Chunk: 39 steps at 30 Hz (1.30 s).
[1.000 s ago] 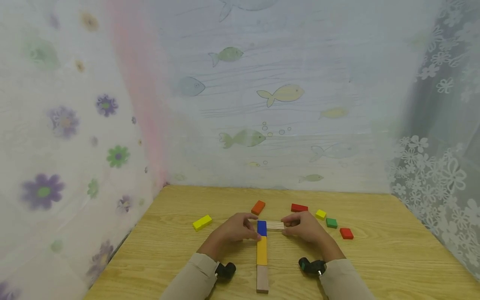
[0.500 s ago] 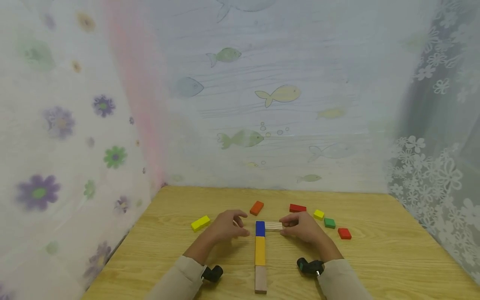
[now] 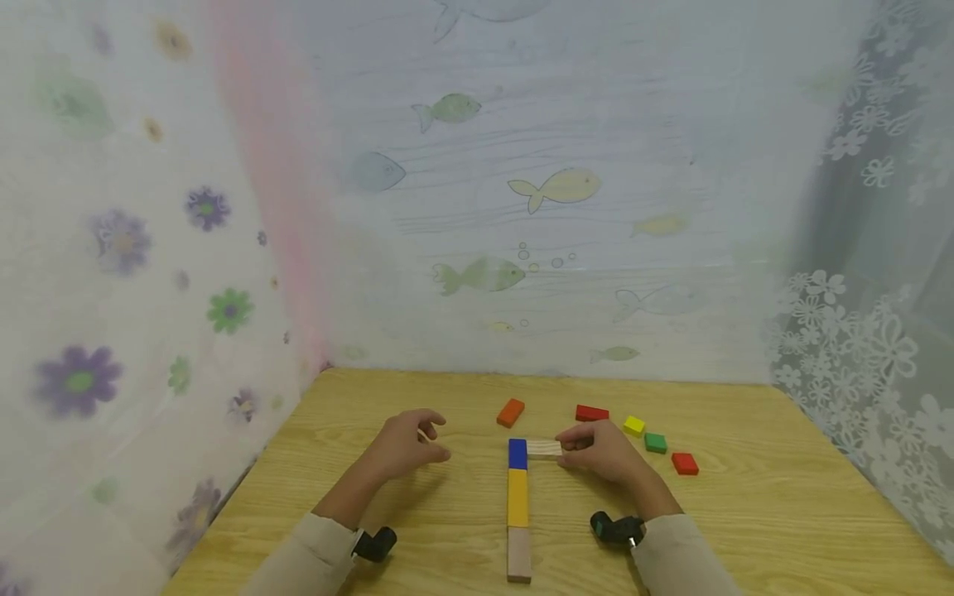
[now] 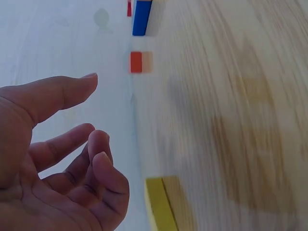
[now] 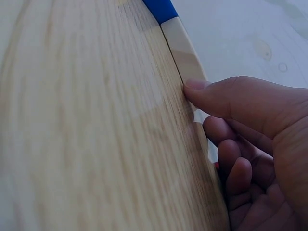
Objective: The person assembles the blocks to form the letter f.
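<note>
A row of blocks runs toward me in the head view: a blue block (image 3: 517, 454) at the far end, an orange-yellow block (image 3: 517, 498) in the middle, a plain wooden block (image 3: 518, 555) nearest. A pale wooden block (image 3: 543, 448) lies crosswise against the blue one's right side. My right hand (image 3: 605, 454) pinches its right end between thumb and fingers; the thumb shows on it in the right wrist view. Left of the row, my left hand (image 3: 402, 447) hovers with loosely bent fingers, holding nothing. It hides the yellow block (image 4: 161, 204), which the left wrist view shows.
An orange block (image 3: 510, 413) and a dark red block (image 3: 592, 413) lie farther back on the wood-grain table (image 3: 358, 389). To the right of my right hand are small yellow (image 3: 633, 425), green (image 3: 655, 443) and red blocks (image 3: 685, 463). Printed curtains surround the table.
My left hand has let go of the block row and moved left, and now covers the yellow block in the head view. My right hand has stayed at the pale wooden block.
</note>
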Motion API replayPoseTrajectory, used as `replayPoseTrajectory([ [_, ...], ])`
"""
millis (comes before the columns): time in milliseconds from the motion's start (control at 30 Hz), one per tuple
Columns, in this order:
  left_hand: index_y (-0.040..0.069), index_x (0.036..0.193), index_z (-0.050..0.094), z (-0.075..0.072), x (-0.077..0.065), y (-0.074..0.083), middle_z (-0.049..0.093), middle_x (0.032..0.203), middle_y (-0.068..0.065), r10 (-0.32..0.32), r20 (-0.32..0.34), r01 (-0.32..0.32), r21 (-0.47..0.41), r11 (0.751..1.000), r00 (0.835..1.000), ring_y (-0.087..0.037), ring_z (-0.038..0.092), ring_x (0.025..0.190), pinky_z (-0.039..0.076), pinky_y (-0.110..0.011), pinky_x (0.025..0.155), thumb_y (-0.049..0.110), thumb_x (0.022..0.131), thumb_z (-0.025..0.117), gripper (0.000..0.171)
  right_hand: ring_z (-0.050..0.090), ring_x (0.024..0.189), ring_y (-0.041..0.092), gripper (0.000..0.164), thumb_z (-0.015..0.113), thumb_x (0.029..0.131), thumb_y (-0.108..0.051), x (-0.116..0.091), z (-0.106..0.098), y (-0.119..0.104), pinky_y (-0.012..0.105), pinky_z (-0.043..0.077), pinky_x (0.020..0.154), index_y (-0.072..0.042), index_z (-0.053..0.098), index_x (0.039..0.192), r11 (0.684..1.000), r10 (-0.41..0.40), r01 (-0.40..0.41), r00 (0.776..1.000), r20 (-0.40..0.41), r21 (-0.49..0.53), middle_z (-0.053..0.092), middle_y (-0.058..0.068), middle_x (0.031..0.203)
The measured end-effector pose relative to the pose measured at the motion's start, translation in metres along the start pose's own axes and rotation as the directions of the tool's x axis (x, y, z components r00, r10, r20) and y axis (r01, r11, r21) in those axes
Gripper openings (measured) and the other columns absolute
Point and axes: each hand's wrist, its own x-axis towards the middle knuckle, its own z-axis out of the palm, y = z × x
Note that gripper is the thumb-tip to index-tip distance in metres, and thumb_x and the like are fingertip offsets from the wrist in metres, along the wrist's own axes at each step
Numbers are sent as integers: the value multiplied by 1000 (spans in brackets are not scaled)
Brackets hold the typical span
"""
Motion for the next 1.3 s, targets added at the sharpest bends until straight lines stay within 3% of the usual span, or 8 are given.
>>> replayPoseTrajectory([
  [300,11,134,67,-31,-15,-19,65,115,-10,-67,-107,72,52,996,992,-21,65,98,58,-36,75,23,85,87,54,60,90,17,34,89,83,-25,-2,1,-3,26,52,78,-14,80,113,1000,7,-7,1000,-8,4,72,0,99],
  [533,8,134,66,-45,-21,-34,65,119,-15,-118,-161,128,50,991,980,-25,66,99,58,-35,72,24,84,87,57,59,89,17,35,88,83,-26,-4,-1,-5,26,52,77,-12,80,114,1000,-7,7,1000,-10,9,71,2,99],
  [800,2,135,64,-49,-29,-54,65,120,-20,-215,-178,223,26,974,960,-26,65,91,58,-36,69,24,82,88,62,60,89,17,35,88,83,-25,-3,0,-2,26,52,77,-12,80,114,1000,-12,12,1000,-6,11,71,2,99],
  [1033,-5,134,62,-47,-28,-61,66,114,-20,-241,-161,245,4,969,957,-18,69,78,60,-34,65,18,82,87,62,61,89,15,35,89,82,-26,-1,1,0,24,53,78,-13,80,114,1000,9,-9,1000,-10,22,72,0,100],
  [1300,-8,132,63,-45,-26,-61,68,113,-19,-259,-145,260,-8,965,955,-18,69,81,61,-34,66,17,81,88,62,61,89,17,36,89,83,-24,-3,1,-3,26,53,77,-11,80,115,999,-12,12,1000,-6,30,72,2,99],
])
